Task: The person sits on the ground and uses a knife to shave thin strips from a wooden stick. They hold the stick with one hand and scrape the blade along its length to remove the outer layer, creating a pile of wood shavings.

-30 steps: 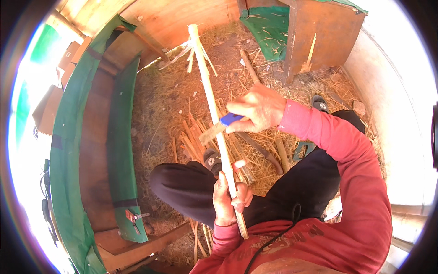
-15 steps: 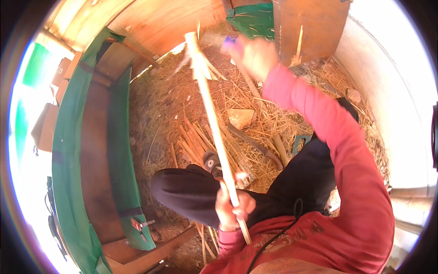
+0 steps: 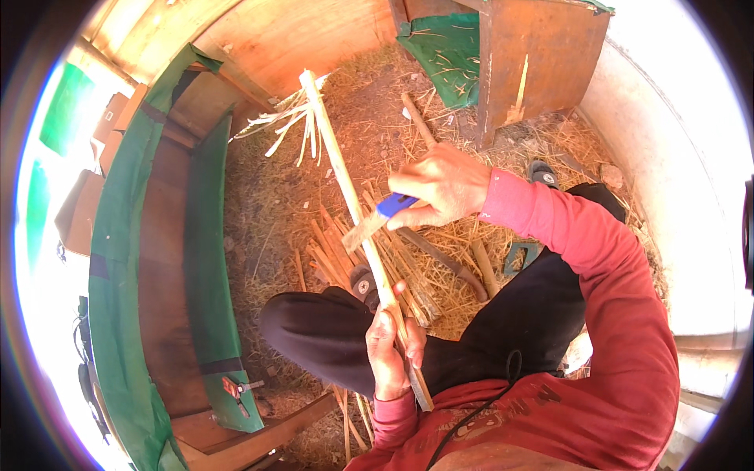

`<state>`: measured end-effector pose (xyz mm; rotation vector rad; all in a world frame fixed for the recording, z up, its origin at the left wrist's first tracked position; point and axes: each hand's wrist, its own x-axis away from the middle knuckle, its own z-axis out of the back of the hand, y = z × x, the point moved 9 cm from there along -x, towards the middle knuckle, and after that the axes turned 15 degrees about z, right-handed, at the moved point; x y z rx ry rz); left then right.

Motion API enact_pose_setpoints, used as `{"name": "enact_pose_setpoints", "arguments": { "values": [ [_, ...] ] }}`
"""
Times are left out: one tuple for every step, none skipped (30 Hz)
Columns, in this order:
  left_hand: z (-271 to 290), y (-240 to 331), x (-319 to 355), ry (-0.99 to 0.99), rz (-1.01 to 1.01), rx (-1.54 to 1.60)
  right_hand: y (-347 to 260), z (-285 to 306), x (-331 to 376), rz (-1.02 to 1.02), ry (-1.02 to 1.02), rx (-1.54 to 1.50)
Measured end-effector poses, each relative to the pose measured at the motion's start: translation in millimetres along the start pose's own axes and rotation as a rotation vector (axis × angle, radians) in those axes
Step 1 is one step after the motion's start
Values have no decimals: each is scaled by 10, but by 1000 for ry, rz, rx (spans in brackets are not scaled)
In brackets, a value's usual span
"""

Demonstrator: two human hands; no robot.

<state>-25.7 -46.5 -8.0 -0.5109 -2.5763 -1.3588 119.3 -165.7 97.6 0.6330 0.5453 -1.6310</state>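
Note:
A long pale peeled stick point(image 3: 336, 161) slants from my body up and away to the left. My left hand point(image 3: 393, 357) is wrapped round its near part, with the stick's end close to my sweater. Long curled shavings point(image 3: 297, 119) hang from the far end. In my right hand point(image 3: 449, 182) is a knife with a blue handle point(image 3: 395, 206). Its broad, brownish blade point(image 3: 364, 231) lies across the stick about midway along, beyond my left hand. The fingers of my right hand close around the handle.
Split wood pieces point(image 3: 330, 251) lie in a pile by my shoe. Straw covers the ground, with a dark branch point(image 3: 448, 263) on it. A long green-edged wooden trough point(image 3: 208, 259) stands at the left, and a wooden cabinet point(image 3: 542, 63) at the far right.
My right hand and the knife have come down and back from near the stick's far end to its middle. The shavings now splay leftward. My left hand keeps its hold.

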Motion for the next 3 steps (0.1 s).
{"name": "enact_pose_setpoints", "arguments": {
  "values": [
    [7,-1,8,1,0,-33,0,-45,-9,-8,-28,36],
    [-10,-2,25,-4,-5,-59,59,-24,-1,-74,-6,74],
    [-33,-19,50,-9,-10,-84,115,1,10,-139,16,111]
  ]
}}
